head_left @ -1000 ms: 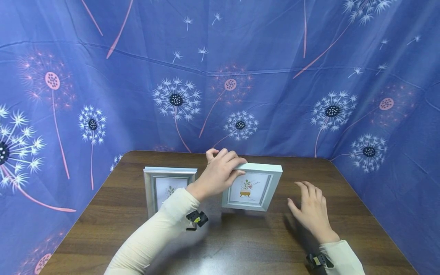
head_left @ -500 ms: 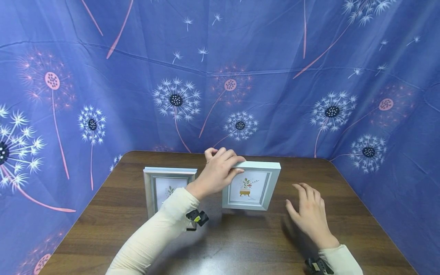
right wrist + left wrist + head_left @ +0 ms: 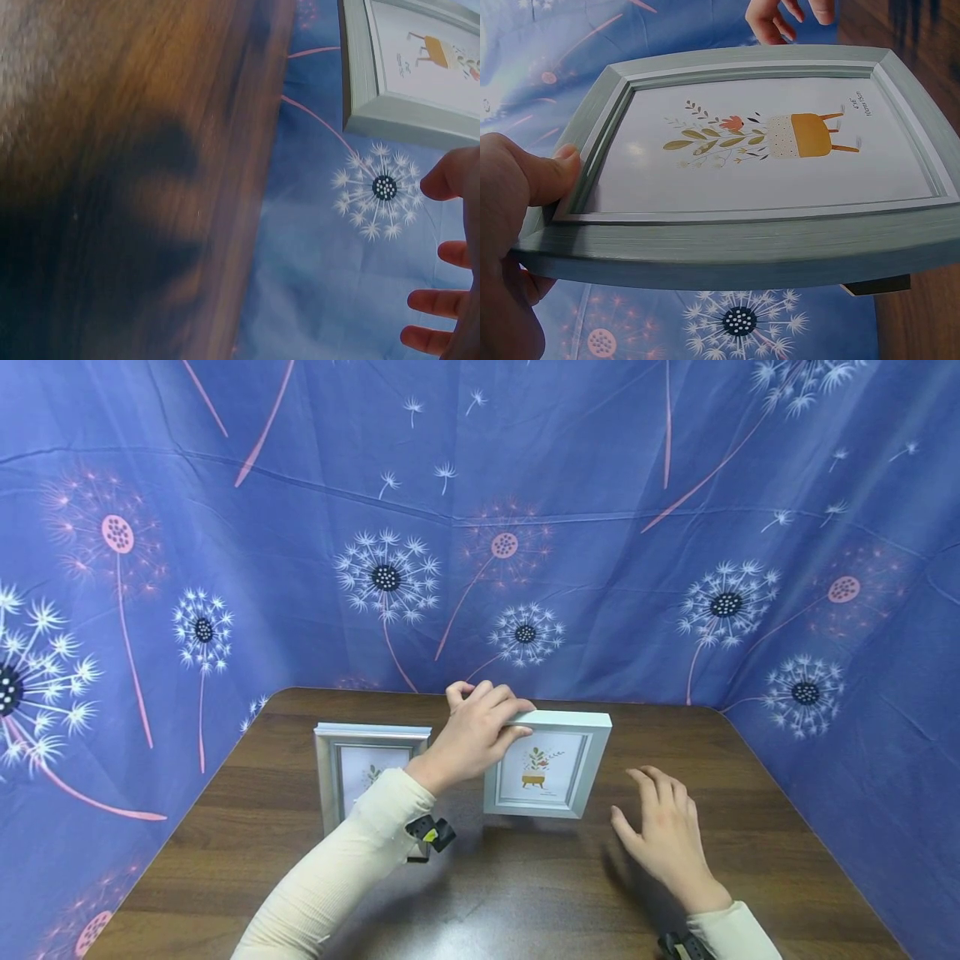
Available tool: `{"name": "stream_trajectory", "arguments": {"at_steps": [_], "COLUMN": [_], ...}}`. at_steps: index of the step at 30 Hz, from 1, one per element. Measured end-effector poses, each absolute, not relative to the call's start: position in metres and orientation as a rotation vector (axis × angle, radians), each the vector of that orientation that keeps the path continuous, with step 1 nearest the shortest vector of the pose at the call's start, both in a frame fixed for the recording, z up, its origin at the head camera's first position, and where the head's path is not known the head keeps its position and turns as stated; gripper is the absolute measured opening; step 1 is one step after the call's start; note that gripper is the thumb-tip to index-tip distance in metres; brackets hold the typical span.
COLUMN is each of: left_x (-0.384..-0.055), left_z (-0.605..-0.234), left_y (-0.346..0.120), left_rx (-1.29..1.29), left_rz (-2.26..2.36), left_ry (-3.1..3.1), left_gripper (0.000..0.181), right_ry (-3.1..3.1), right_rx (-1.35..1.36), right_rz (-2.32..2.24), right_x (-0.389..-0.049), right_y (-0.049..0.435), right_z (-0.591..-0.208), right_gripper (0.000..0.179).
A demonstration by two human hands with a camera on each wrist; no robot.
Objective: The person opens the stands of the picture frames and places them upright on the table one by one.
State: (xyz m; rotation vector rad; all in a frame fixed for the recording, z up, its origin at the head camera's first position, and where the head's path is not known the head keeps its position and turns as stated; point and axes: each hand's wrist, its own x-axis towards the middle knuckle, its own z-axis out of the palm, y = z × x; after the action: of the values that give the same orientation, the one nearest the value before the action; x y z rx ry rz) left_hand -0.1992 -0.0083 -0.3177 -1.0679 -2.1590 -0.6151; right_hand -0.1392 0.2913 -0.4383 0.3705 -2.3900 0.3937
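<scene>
A pale grey-green picture frame [image 3: 595, 768] with a flower-pot print is gripped by my left hand [image 3: 472, 731] at its top left corner. In the left wrist view the thumb [image 3: 555, 174] lies on the front of the frame [image 3: 727, 240], with fingers behind it. Its lower edge seems to hang just above the table. My right hand [image 3: 663, 831] is held to the right of this frame, apart from it, fingers loosely bent and holding nothing. A second, silver picture frame [image 3: 327, 777] stands upright at the left, partly hidden behind my left forearm.
The brown wooden table [image 3: 517, 893] has rounded far corners. A blue curtain [image 3: 600, 568] with dandelion prints hangs round its back and sides. A small dark piece [image 3: 877, 286] shows beneath the held frame in the left wrist view.
My right hand has moved a little left, closer to the held picture frame. The left hand and that frame have shifted only slightly up and left. The silver frame stays put.
</scene>
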Motion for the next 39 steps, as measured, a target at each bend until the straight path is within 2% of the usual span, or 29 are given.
{"name": "stream_trajectory", "arguments": {"at_steps": [39], "left_x": [-0.2], "left_z": [-0.318], "left_y": [-0.006], "left_rx": [-1.069], "left_rz": [-0.639], "left_ry": [-2.126], "left_gripper": [0.022], "right_ry": [-2.385], "right_rx": [0.447], "right_rz": [0.403], "right_x": [-0.138], "right_y": [0.249], "right_z": [-0.448], "right_gripper": [0.059]}}
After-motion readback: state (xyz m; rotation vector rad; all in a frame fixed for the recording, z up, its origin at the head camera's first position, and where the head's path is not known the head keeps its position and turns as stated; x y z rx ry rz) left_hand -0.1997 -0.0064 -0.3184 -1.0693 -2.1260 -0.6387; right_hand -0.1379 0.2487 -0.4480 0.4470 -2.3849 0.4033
